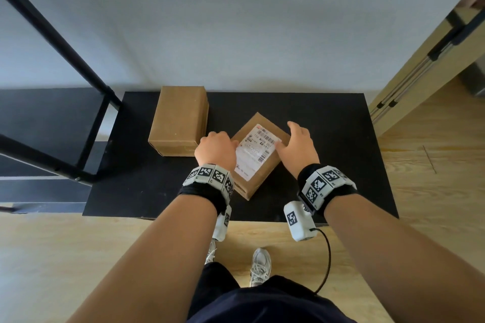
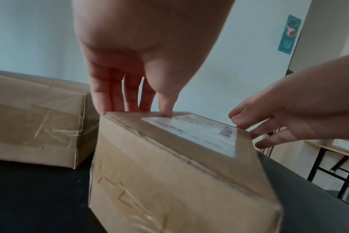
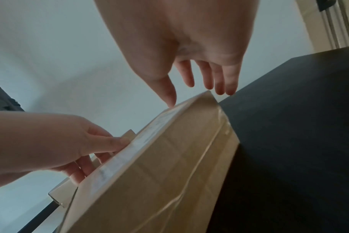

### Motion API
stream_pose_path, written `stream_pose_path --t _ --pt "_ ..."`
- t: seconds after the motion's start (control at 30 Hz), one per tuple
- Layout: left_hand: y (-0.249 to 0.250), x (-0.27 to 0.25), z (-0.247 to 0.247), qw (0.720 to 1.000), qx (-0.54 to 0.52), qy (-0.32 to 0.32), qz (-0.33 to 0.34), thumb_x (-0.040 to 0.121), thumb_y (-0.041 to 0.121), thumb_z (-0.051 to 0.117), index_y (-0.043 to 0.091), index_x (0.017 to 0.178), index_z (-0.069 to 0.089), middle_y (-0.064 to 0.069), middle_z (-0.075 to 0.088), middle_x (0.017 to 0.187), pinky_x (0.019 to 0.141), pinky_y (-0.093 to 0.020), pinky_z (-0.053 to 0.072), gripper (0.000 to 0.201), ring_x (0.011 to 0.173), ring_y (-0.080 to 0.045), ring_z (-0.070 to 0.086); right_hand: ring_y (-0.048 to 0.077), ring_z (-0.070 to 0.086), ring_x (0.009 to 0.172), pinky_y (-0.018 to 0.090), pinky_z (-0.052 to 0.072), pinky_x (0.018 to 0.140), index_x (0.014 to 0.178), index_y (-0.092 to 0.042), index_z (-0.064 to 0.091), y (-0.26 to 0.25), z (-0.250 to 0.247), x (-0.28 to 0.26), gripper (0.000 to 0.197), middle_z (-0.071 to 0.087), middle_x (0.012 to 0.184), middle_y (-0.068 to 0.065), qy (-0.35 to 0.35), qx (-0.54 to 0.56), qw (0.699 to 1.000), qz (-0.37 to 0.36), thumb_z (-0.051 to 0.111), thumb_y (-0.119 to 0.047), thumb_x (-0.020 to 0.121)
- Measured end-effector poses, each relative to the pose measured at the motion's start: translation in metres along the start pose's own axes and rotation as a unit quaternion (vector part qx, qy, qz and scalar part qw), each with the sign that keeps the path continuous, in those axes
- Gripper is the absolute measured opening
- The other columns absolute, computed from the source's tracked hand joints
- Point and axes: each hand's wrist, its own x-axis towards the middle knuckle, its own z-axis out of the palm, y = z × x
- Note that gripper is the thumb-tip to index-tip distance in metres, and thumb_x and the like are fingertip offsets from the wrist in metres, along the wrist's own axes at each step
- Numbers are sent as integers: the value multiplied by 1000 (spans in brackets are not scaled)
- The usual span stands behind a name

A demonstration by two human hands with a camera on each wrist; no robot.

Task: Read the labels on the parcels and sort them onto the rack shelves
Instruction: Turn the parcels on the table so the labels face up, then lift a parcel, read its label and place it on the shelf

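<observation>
A small cardboard parcel (image 1: pixel 252 181) with a white shipping label (image 1: pixel 256 151) lies turned diagonally in the middle of the black table (image 1: pixel 328 139). My left hand (image 1: pixel 216 148) grips its left edge, thumb on top by the label (image 2: pixel 199 134) and fingers (image 2: pixel 118 97) down the side. At the parcel's right edge is my right hand (image 1: pixel 298 144), fingers straight; its thumb tip touches the top edge of the parcel (image 3: pixel 169 173) in the right wrist view. A larger, unlabelled parcel (image 1: pixel 179 120) sits just left of it.
The black metal rack frame (image 1: pixel 52 34) and its dark shelf (image 1: pixel 47 113) stand left of the table. At the right is a light wooden panel with metal rods (image 1: pixel 420 60). My white shoes (image 1: pixel 259 265) are on the wooden floor at the table's front edge.
</observation>
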Motion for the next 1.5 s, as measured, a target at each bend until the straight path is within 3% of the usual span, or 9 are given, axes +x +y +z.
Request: stream_pose_path --t 0.17,0.3,0.37,0.53,0.63,1.0,1.13,1.23,1.5 --pt "-3 -1 5 997 -62 -31 -42 103 40 40 9 115 60 -10 62 112 70 -37 45 39 95 -28 62 29 46 134 37 42 102 155 -13 21 -4 4 -2 70 39 152 14 -51 -1 998 39 56 -30 97" --pt "-5 -4 9 983 -158 -62 -65 101 41 45 9 121 61 -9 68 110 71 -35 46 41 92 -25 62 25 59 120 32 47 92 143 -10 43 -2 15 -1 48 58 136 10 -112 -4 994 17 45 -33 101" --pt "-8 -4 12 973 -204 -76 -72 101 43 46 10 122 62 -8 69 109 71 -34 48 43 89 -23 62 26 61 116 36 51 92 141 -10 44 -3 17 0 46 61 133 10 -116 6 993 20 42 -34 102" --pt "-12 -2 13 941 -304 -116 -95 101 44 46 8 121 65 -8 70 110 77 -36 52 46 96 -25 65 26 61 117 37 51 93 144 -12 40 -6 19 3 48 59 134 9 -139 13 989 40 39 -36 103" --pt "-12 -3 12 923 -354 -122 -93 101 37 48 6 122 66 -10 70 115 92 -43 55 42 104 -27 67 26 60 118 34 49 90 142 -12 42 -6 16 4 46 59 136 9 -143 19 988 51 40 -33 102" --pt "1 -16 -60 858 -513 -3 -23 93 37 63 16 129 65 -1 71 120 99 -41 53 42 111 -19 66 19 61 117 38 51 96 137 -19 52 -52 -51 -8 39 62 134 0 -58 137 988 -45 44 -32 102" --pt "7 -28 -105 834 -551 30 23 93 36 64 17 134 61 1 69 124 99 -33 53 45 112 -15 65 16 62 113 27 52 86 138 -21 51 -80 -85 -23 39 63 130 -2 -22 187 978 -94 44 -32 102" --pt "10 -39 -132 814 -576 53 60 95 33 62 17 136 59 2 69 125 94 -27 54 44 112 -13 65 15 62 113 27 54 87 141 -23 49 -97 -107 -35 40 63 128 -3 3 216 967 -135 45 -33 102" --pt "16 -52 -180 783 -596 119 135 91 33 67 21 131 65 6 72 121 101 -38 53 42 114 -12 67 11 62 115 36 55 94 140 -29 51 -124 -150 -58 41 64 128 -6 69 253 942 -212 50 -34 99"
